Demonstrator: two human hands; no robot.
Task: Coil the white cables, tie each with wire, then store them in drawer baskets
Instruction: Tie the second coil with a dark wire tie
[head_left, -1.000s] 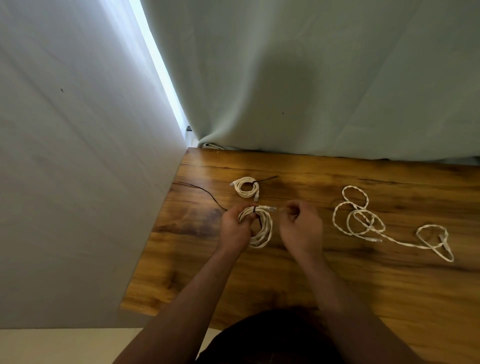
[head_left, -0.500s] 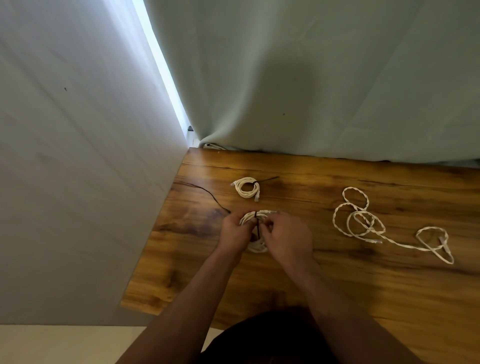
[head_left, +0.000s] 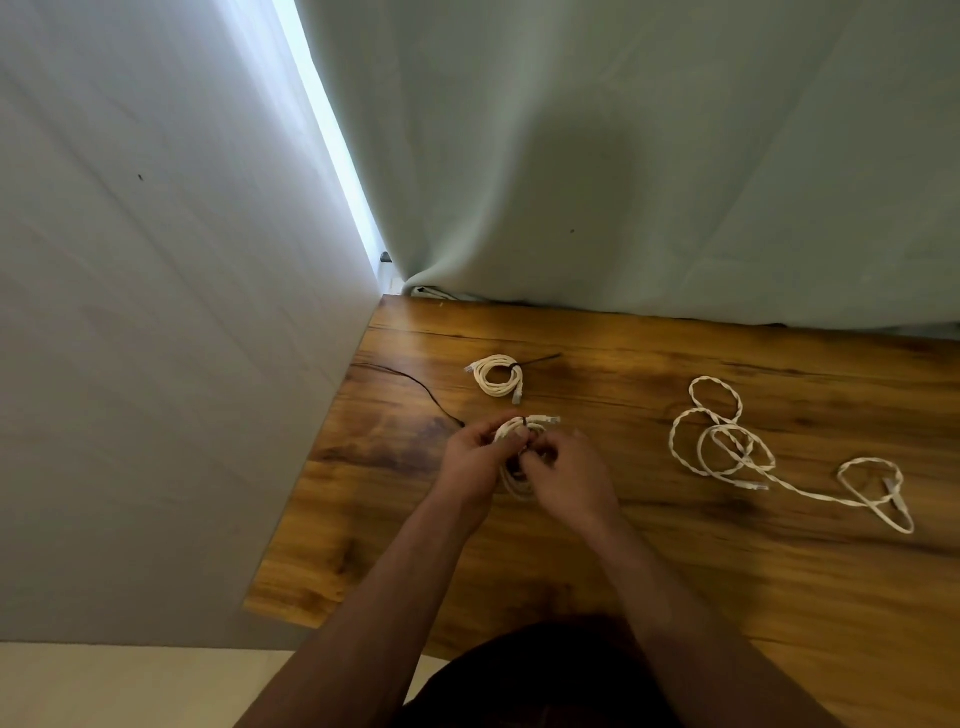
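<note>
Nearest the camera, both forearms reach over the worktop to the coil, which is held just above the wood near its left edge. The left hand has its fingers curled round the coil's left rim and clamps the turns together. The right hand has its fingers bent in at the coil's top centre, pinching the dark wire where it crosses the turns; whether they also catch cable is too small to tell. The free length of wire trails left of the coil to the worktop edge. Just beyond the coil lies a tied coil, bound, with a dark tail sticking out to the right. Well right of the coil sprawls a loose cable, not yet wound. Behind the coil hangs a curtain; a wall stands to its left. No drawer baskets are in view. Assessment: the cable is light, limp and slightly springy, so the turns will likely spread if the rim is released. Hold across all the turns beside the tie point, not by a plug. The wire looks thin and pliable and should twist easily.
</note>
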